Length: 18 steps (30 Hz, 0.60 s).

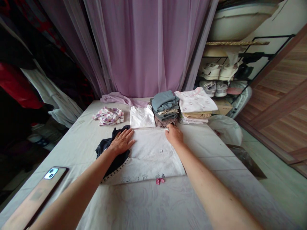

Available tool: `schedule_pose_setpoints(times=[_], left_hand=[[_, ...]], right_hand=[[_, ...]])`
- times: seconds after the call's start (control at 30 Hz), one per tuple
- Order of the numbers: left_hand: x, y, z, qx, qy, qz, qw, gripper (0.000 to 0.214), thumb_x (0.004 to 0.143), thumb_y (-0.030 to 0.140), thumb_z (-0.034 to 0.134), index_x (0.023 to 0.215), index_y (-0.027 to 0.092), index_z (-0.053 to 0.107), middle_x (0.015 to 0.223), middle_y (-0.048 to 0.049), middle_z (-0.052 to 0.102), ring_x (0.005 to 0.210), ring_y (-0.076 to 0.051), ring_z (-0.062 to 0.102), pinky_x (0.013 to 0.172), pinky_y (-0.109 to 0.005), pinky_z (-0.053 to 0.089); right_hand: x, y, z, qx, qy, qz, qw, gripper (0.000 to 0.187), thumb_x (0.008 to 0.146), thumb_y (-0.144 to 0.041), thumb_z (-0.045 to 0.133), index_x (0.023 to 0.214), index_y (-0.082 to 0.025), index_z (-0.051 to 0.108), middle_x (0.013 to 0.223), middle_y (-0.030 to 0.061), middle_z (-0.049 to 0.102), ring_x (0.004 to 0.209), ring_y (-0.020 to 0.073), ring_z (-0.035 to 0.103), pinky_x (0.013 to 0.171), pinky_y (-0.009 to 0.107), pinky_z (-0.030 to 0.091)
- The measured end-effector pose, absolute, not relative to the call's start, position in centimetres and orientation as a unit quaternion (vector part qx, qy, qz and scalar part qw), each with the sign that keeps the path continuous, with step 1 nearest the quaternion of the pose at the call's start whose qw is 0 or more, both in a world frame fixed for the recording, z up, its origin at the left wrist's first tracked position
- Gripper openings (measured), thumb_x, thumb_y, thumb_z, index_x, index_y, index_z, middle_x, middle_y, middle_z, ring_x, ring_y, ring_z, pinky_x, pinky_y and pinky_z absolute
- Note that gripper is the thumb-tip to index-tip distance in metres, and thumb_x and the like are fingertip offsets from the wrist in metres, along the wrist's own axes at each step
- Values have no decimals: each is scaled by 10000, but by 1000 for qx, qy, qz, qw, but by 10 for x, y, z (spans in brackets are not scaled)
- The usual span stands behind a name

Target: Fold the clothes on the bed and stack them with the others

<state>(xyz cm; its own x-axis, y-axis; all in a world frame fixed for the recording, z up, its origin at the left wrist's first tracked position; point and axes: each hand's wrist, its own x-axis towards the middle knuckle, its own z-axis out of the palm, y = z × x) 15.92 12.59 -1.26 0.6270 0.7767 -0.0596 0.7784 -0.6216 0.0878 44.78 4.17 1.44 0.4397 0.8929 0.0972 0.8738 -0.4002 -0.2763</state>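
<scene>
A white garment with a small printed design (153,156) lies spread on the pale sheet-covered surface (144,204). My left hand (122,142) rests flat with spread fingers on its left edge, over a dark garment (117,163) bunched beneath it. My right hand (174,134) has its fingers curled on the garment's far edge, just in front of a stack of folded grey-blue clothes (165,107). A folded white shirt (142,117), a floral pink piece (108,116) and a pale pink stack (195,102) stand along the far side.
A phone in a tan case (35,195) lies at the near left. A small pink gingham bow (160,181) sits below the white garment. Lilac cloth (117,98) and a sheer curtain (141,48) lie beyond. A shoe rack (216,76) and white plastic bag (226,129) stand right.
</scene>
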Motion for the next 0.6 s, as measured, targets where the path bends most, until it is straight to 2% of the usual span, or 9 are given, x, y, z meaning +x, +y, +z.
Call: schedule_pose_setpoints(times=[0.1,0.17,0.3,0.43,0.6], left_hand=[[161,125,-12,895,443,-11,57,619,978,514,281,1524,224,322,1615,-47,249,1489,-271,199,1195,-479,194],[162,126,-11,893,447,-10,57,616,979,509,278,1524,226,323,1616,-49,248,1490,-270,196,1193,-475,202],[165,126,-8,884,463,-15,58,611,978,508,279,1527,241,315,1620,-49,238,1491,-268,194,1188,-461,217],[166,126,-9,876,478,-10,56,604,976,509,296,1521,250,330,1618,-63,245,1486,-282,209,1182,-475,225],[165,130,-15,877,478,-2,47,604,966,535,327,1512,278,340,1614,-71,260,1480,-285,227,1179,-485,220]], right_hand=[[425,35,20,-792,-582,-8,185,375,912,-211,439,1247,-162,598,1251,145,628,1155,263,559,963,358,407],[401,34,20,-716,-668,1,203,401,940,-245,412,1298,-186,582,1361,122,572,1250,250,495,1051,369,356],[361,39,10,-586,-795,98,117,506,975,-377,371,1454,-230,436,1558,70,372,1433,220,302,1165,417,235],[376,41,-3,-628,-767,121,50,606,985,-485,297,1521,-202,316,1617,80,228,1492,229,169,1195,491,124],[424,31,-4,-694,-711,111,24,605,990,-465,269,1537,-208,275,1626,67,189,1497,207,152,1201,495,76]])
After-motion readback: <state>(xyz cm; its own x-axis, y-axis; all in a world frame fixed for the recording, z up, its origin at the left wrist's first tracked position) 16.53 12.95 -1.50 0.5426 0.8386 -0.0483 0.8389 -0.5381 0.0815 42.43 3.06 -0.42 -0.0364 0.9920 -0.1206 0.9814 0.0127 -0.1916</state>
